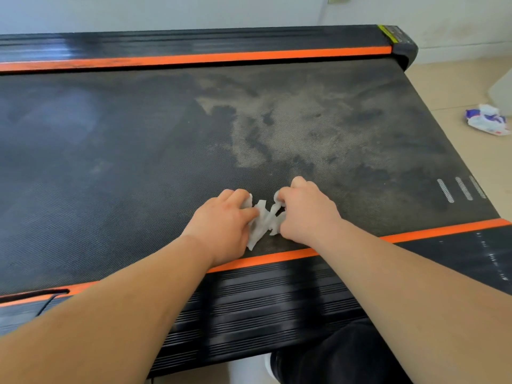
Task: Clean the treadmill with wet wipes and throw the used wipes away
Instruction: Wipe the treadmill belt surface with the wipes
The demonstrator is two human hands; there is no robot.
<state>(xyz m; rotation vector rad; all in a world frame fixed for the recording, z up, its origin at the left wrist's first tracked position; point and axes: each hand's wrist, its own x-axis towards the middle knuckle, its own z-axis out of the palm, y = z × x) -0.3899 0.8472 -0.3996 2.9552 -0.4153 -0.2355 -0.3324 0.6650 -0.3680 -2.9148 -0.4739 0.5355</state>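
Your left hand [221,217] and right hand [307,210] sit close together, each pinching an end of the crumpled white wet wipe [263,220]. It rests on the treadmill [138,151], whose textured black belt shows dusty grey patches beside its orange edge strip [443,228].

No words or numbers can be read here. A small yellow-green label [389,33] sits on the far corner of the treadmill [138,151], but its print is too tiny. The wipes pack [486,121] on the floor [448,87] has blue and red print, too blurry to read.
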